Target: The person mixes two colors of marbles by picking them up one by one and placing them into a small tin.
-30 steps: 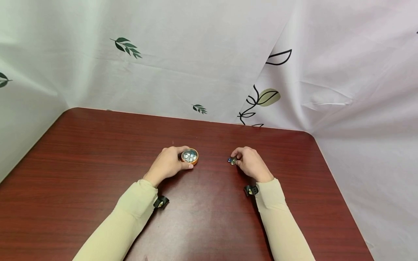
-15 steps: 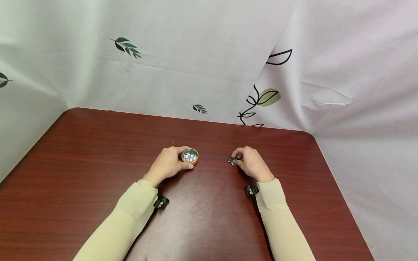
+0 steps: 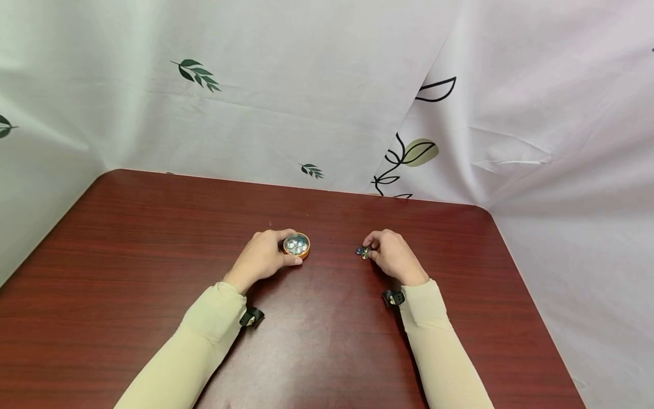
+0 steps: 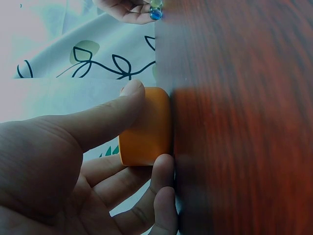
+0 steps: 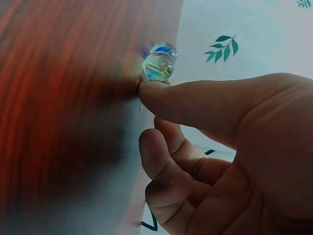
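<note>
My left hand (image 3: 263, 255) grips a small round orange container (image 4: 146, 129) from its left side, thumb at the near side and fingers at the far side. It stands on the tabletop, and shiny round pieces show at its top in the head view. To the right, my right hand (image 3: 392, 254) curls its thumb and fingers around a little cluster of clear glass marbles (image 5: 158, 66). Blue and yellow swirls show inside them. The marbles rest on or very close to the table, touching the thumb tip; the fingers partly hide them.
A reddish-brown wooden table (image 3: 317, 329) lies under both hands. White cloth (image 3: 255, 102) with leaf prints hangs behind it and along both sides. Each wrist carries a black camera strap.
Almost nothing differs. The marbles at my right fingertips have shifted very slightly; my left hand and the orange container stay in place.
</note>
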`<state>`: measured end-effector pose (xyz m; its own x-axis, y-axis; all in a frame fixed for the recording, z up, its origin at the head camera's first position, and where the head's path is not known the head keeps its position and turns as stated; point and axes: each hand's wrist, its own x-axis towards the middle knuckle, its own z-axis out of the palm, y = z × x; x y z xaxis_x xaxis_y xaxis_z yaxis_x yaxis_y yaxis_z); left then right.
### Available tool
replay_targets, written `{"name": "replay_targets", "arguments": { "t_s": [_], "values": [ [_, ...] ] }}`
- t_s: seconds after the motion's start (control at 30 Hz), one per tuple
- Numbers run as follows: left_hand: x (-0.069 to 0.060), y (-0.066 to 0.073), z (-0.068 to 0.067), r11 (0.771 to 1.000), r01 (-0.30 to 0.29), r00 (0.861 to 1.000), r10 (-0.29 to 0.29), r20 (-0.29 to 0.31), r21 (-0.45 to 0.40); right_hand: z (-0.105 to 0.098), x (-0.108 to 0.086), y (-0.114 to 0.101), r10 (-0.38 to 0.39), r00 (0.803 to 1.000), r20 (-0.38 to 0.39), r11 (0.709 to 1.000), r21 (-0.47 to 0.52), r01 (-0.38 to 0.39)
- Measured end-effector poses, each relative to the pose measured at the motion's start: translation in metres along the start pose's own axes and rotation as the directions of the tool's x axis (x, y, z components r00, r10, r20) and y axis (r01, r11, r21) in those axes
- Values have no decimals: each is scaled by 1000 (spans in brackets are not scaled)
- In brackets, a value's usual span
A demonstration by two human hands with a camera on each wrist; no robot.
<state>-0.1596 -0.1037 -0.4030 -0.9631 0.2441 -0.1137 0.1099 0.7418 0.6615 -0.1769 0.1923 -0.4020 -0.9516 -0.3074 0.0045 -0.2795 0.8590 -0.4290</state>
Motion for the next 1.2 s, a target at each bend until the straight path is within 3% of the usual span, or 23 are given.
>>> {"name": "replay_targets", "arguments": {
  "t_s": [1.2],
  "values": [
    [0,1,0,1000,7,1000,-7,2,5,-2,-1,-2,45,999,3,999,-18,-45]
  ]
}}
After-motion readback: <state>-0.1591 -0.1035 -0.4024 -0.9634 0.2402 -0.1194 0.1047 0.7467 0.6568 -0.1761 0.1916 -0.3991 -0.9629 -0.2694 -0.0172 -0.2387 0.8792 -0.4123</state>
